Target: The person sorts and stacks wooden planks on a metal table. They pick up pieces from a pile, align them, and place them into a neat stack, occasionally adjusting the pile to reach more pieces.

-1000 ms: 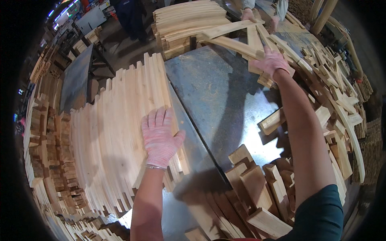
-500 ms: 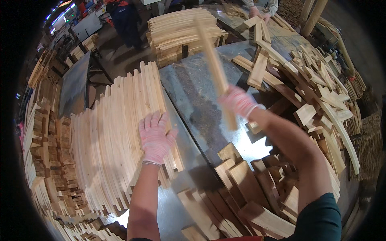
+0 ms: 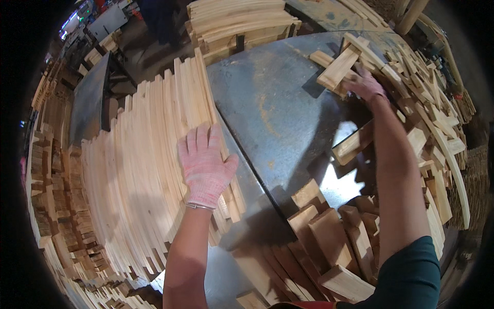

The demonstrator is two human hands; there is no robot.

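My left hand (image 3: pixel 206 162), in a pink-and-white knit glove, lies flat with fingers spread on a row of long pale wooden strips (image 3: pixel 149 154) set side by side. Its fingertips point away from me, near the row's right edge. Stretched out to the far right, my gloved right hand (image 3: pixel 366 85) has its fingers around the near part of a short wooden board (image 3: pixel 339 67). Part of that hand is shaded, and some fingertips are hidden by the wood. A long curved wooden piece (image 3: pixel 383 64) lies just beyond it.
A heap of loose offcuts (image 3: pixel 432 113) fills the right side. Upright wooden blocks (image 3: pixel 329 237) crowd the near right. The metal tabletop (image 3: pixel 262 103) has a dark seam. Another stack of strips (image 3: pixel 236 20) stands at the back; brown stacked wood (image 3: pixel 62 190) lines the left.
My right hand has moved far right to the boards and no longer holds the long wooden strip. My left hand stays on the row, fingers more spread. The co-worker's hands at the back are out of view.
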